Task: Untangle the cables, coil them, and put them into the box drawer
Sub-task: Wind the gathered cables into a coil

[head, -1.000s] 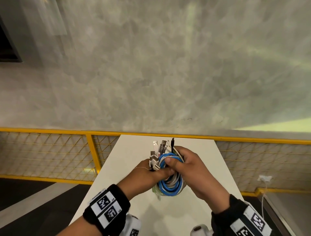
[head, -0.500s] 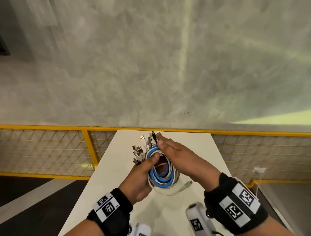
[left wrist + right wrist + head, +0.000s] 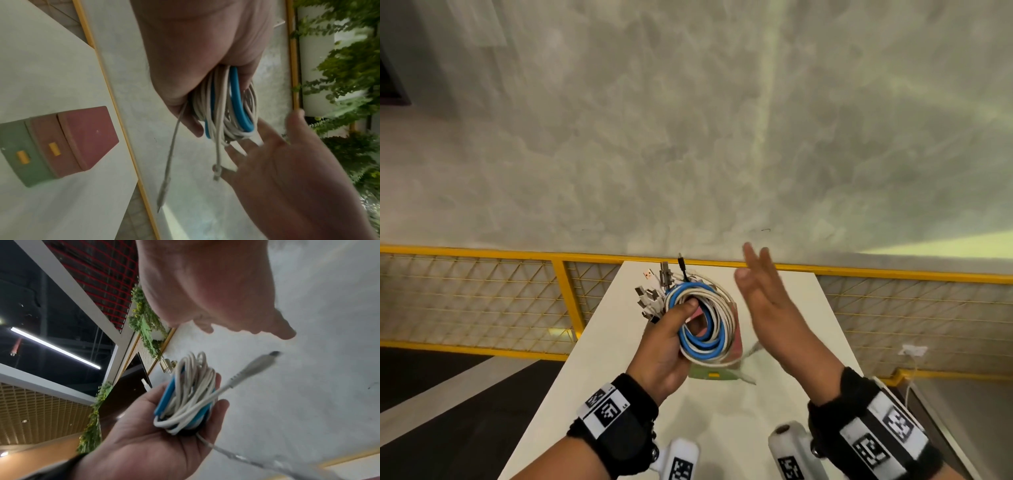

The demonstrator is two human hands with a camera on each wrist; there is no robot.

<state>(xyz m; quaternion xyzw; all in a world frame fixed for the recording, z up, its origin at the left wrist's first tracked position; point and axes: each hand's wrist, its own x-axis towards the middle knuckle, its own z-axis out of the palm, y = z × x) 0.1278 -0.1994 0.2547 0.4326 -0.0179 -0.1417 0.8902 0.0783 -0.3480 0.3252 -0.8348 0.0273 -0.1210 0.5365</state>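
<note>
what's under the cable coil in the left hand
Below the cable coil gripped by the left hand stands the small box on the white table: pink upper drawer, green lower one, both shut. Their contents are hidden.

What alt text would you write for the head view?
The left hand grips a coil of blue and white cables above a white table; the right hand is open beside it, over a small pink and green box.
</note>
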